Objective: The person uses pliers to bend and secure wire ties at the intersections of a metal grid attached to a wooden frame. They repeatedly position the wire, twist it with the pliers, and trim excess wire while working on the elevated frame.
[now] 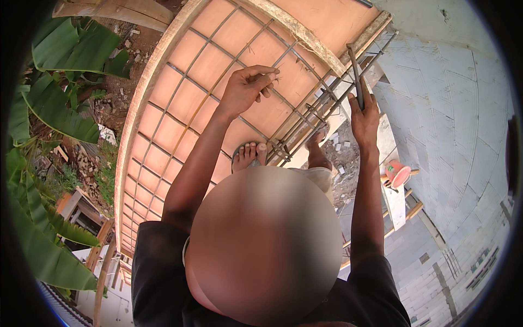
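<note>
My left hand (248,92) is raised over a grid of steel reinforcing bars (210,41), thumb and fingers pinched together. Short thin strands of tie wire (277,79) stick out at its fingertips. My right hand (365,120) is closed round a long dark metal hand tool (356,73), which points away from me; its exact kind is hard to make out. Between the hands runs a bundle of longer bars with bent stirrups (313,113) along the edge of the formwork. The grid lies over orange-brown formwork panels (190,52).
A curved wooden edge board (126,141) borders the panels at left, with banana leaves (76,49) beyond. One foot (249,155) is on the panels, the other (317,133) near the bars. A red bucket (397,174) stands lower right on planks, by a grey block wall (441,109).
</note>
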### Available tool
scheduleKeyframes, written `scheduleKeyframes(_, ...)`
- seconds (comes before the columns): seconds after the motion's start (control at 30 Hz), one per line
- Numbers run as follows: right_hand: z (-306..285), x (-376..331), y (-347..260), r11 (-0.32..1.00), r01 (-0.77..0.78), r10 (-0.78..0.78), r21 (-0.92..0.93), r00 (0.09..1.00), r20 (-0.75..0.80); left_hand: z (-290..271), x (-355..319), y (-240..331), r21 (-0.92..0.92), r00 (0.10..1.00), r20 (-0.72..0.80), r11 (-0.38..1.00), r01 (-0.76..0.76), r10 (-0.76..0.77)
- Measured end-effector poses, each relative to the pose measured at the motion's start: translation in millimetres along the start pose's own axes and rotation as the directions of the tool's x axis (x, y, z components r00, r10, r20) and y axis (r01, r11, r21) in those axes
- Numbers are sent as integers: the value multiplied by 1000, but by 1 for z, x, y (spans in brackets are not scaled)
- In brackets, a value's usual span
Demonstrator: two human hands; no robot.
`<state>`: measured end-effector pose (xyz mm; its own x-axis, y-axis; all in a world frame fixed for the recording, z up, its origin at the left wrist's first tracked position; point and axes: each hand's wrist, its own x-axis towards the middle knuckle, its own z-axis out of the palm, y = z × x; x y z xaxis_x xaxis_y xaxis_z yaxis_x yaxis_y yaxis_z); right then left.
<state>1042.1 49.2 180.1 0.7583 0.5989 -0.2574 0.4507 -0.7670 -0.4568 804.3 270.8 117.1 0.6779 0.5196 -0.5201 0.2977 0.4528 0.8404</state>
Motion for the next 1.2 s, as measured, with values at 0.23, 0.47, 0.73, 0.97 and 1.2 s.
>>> scheduleKeyframes(0.23,21,118,6,827,135,-270,-546,947,-174,33,5,-9,285,993,109,955,-83,54)
scheduleKeyframes(0.47,40,49,-54,913,123,-301,389,846,439,33,31,4,318,969,236,937,-147,72)
scheduleKeyframes(0.73,49,61,-44,836,-127,-195,534,841,505,24,65,-2,260,972,148,941,-217,183)
scheduleKeyframes(0.97,73,87,-48,999,36,-35,13,999,-15,3,108,-22,274,982,-183,962,-3,55)
scheduleKeyframes(1.2,116,107,-64,993,49,-51,-105,999,-14,16,132,-29,-91,970,27,966,244,-243)
